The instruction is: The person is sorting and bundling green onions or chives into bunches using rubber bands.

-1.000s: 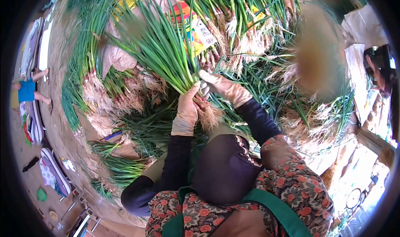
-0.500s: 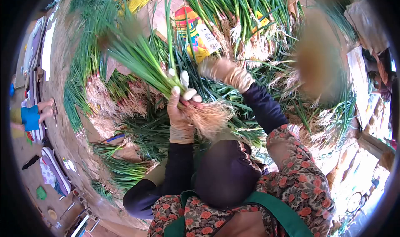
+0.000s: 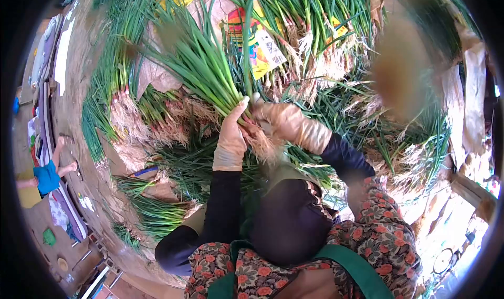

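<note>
A bunch of green onions (image 3: 212, 76), with long green leaves and pale roots, slants up to the left at the middle of the view. My left hand (image 3: 232, 136), in a pale glove, is wrapped round its lower stems. Close beside it, my gloved right hand (image 3: 291, 121) is closed on green onion stalks (image 3: 248, 52) that stand nearly upright against the bunch. The roots hang below and between both hands. Loose green leaves (image 3: 189, 162) lie beneath my hands.
Root-on bunches (image 3: 126, 115) lie to the left, and more bunches (image 3: 315, 36) at the top right. A colourful printed bag (image 3: 262, 57) lies beyond my hands. Another person in blue shorts (image 3: 47, 178) is at the far left.
My right hand has come down and left against the bunch, and now grips stalks there. My left hand has turned slightly, with the bunch still in it. The other person's legs have shifted.
</note>
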Demonstrator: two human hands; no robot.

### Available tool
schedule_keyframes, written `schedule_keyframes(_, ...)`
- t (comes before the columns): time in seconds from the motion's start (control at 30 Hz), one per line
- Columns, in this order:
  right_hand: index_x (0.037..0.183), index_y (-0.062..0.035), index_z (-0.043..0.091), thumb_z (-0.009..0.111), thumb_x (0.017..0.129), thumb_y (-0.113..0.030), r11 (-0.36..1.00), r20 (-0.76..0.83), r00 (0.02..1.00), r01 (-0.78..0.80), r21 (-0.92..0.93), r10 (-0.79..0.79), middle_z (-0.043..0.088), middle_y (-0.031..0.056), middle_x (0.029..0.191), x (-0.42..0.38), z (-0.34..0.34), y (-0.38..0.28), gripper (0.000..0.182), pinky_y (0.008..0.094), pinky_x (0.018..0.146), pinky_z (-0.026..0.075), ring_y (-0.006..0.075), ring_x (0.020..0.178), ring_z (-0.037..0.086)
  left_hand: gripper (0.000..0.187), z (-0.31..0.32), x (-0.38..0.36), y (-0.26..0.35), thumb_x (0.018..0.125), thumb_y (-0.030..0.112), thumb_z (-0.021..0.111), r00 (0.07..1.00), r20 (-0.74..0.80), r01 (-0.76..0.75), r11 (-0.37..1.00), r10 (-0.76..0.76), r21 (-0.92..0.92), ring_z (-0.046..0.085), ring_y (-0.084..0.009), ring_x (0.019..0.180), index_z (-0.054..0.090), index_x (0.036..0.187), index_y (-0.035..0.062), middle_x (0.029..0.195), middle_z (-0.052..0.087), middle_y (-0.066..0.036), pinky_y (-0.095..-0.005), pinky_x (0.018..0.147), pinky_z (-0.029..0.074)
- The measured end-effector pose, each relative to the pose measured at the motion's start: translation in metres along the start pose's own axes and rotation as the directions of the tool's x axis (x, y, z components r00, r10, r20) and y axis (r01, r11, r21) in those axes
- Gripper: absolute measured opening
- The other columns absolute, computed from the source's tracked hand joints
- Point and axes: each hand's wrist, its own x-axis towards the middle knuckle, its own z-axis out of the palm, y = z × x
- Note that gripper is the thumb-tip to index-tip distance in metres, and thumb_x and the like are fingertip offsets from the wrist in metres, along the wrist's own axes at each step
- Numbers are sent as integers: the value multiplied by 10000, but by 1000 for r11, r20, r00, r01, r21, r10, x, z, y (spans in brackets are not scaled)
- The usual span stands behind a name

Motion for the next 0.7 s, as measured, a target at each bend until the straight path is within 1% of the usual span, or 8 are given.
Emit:
schedule_keyframes(0.1, 1051, -115, 630, 595, 860, -178, 964, 102, 994, -72, 256, 47, 625, 68, 892, -18, -5, 17, 204, 358, 770, 470, 263, 851, 601, 253, -15, 4, -12, 857, 178, 600, 1000, 19, 18, 995, -20, 103, 617, -177, 725, 594, 1038, 0, 891, 652, -101, -305, 608, 515)
schedule_keyframes(0.13, 1072, -92, 622, 563, 901, -273, 959, -109, 994, 56, 277, -26, 620, 39, 862, -17, 17, 49, 256, 339, 706, 481, 181, 791, 599, 262, -25, 10, -20, 861, 187, 595, 1000, 4, -7, 990, 6, 143, 623, -180, 756, 590, 1050, 6, 905, 649, -103, -309, 607, 513)
schedule_keyframes(0.2, 1062, -48, 608, 548, 912, -324, 721, -37, 867, -389, 573, 498, 598, 25, 790, 12, 1, 34, 319, 290, 604, 484, 109, 685, 577, 239, -22, 9, -25, 854, 176, 603, 999, -40, -25, 982, 33, 186, 620, -179, 729, 593, 1021, 4, 886, 646, -107, -298, 555, 494)
schedule_keyframes(0.3, 955, 8, 585, 556, 911, -297, 493, 101, 818, -434, 754, 566, 549, 9, 628, 49, 7, 16, 310, 237, 420, 415, 90, 444, 485, 194, -20, -1, -24, 848, 157, 614, 999, -35, 23, 964, -14, 265, 583, -168, 569, 599, 940, -13, 779, 632, -102, -278, 409, 449)
schedule_keyframes(0.4, 858, -43, 583, 570, 899, -256, 234, 111, 768, -325, 916, 631, 542, -6, 574, 51, 36, 36, 217, 223, 378, 378, 100, 414, 501, 201, -25, -2, -24, 878, 208, 577, 998, 61, -9, 993, 2, 116, 559, -190, 637, 570, 957, 23, 784, 609, -77, -304, 538, 454)
schedule_keyframes(0.53, 840, -53, 615, 548, 909, -292, 199, 178, 752, -381, 903, 635, 523, -6, 571, 42, 51, 52, 257, 233, 388, 375, 94, 428, 467, 259, -16, -6, -22, 901, 274, 542, 989, 143, 48, 999, -47, -3, 557, -208, 631, 553, 929, 17, 736, 579, -98, -333, 551, 480)
schedule_keyframes(0.63, 832, -55, 614, 544, 902, -373, -182, 398, 738, -359, 915, 545, 459, -12, 548, 45, 3, 6, 333, 252, 430, 397, 103, 473, 491, 289, -14, -9, -22, 901, 316, 540, 989, 113, 100, 994, -95, -35, 559, -235, 617, 499, 818, 42, 728, 576, -120, -362, 519, 480)
schedule_keyframes(0.7, 900, -67, 615, 544, 902, -369, 143, 279, 788, -418, 897, 549, 498, -16, 557, 55, 10, 14, 310, 244, 450, 420, 115, 460, 516, 284, -11, -12, -18, 912, 309, 523, 981, 128, 154, 987, -146, -53, 528, -212, 621, 478, 776, 63, 687, 524, -72, -360, 585, 467)
